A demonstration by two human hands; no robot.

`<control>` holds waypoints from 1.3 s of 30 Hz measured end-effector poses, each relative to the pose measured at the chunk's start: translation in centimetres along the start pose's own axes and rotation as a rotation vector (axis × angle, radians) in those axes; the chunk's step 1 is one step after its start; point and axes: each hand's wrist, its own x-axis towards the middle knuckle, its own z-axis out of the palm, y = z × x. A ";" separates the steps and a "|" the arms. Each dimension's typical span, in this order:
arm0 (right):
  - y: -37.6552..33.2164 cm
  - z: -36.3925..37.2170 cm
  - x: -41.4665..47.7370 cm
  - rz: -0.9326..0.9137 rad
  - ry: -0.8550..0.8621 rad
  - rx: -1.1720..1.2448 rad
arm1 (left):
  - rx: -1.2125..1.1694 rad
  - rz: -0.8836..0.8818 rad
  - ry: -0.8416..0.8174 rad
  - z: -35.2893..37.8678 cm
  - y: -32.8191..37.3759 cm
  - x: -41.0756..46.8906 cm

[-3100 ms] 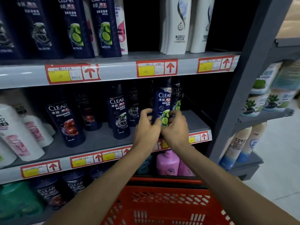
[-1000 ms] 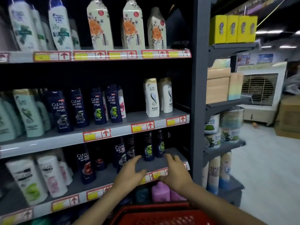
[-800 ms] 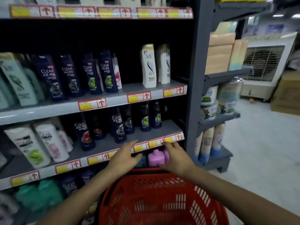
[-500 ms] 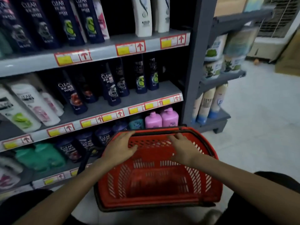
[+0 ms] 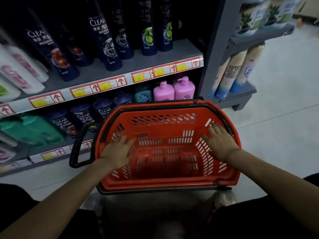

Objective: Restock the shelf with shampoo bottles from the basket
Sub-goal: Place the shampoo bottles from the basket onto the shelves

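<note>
Our left hand and right hand are both spread over the red perforated plastic basket, gripping nothing.

We see the fingers of both hands straight and fanned. The left hand is at the basket's left inner wall and the right hand at its right inner wall just below the rim; we can't tell whether either touches the plastic. The basket sits on the pale floor right in front of the shelving, its black loop handle swung out to the left. The dark blue CLEAR shampoo bottles stand upright in rows on the grey metal shelf above the basket. The two with lime-green labels are furthest right. One level down, just behind the basket's far rim, are two pink pump bottles.
</note>
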 end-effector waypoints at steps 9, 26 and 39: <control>-3.4 -1.5 3.9 -0.124 0.051 -0.121 | 0.034 -0.145 -0.069 0.7 -3.5 -3.0; -18.7 -8.6 10.1 -0.419 0.084 -0.302 | -0.114 -0.440 -0.038 5.7 -15.3 -14.3; -27.5 -8.6 10.0 -0.391 -0.097 -0.180 | -0.082 -0.477 0.166 8.1 -19.8 -18.1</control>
